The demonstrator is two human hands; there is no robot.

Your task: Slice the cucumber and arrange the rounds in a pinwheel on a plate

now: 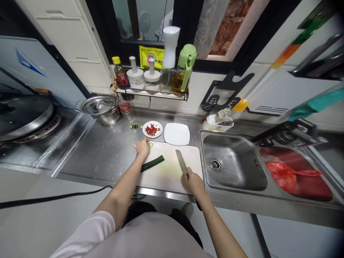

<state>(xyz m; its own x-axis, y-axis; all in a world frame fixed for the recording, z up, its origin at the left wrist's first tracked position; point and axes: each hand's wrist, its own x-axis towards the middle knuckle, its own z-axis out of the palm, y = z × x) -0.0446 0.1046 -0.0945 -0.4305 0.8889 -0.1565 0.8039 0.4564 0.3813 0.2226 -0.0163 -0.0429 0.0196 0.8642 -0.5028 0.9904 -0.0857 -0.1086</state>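
Observation:
A white cutting board (172, 172) lies on the steel counter in front of me. A dark green cucumber piece (152, 163) rests on its left part. My right hand (194, 182) is closed on the handle of a kitchen knife (181, 162), whose blade points away over the board. My left hand (142, 147) is at the board's far left corner, fingers curled beside a small cucumber slice (151, 144); whether it holds anything I cannot make out.
A plate of chopped red chili (152, 129) and an empty white square plate (176, 134) sit behind the board. Cucumber bits (135, 126), a lidded steel pot (101, 109) and a condiment rack (153, 92) are farther back. A sink (231, 163) lies right, a stove (24, 118) left.

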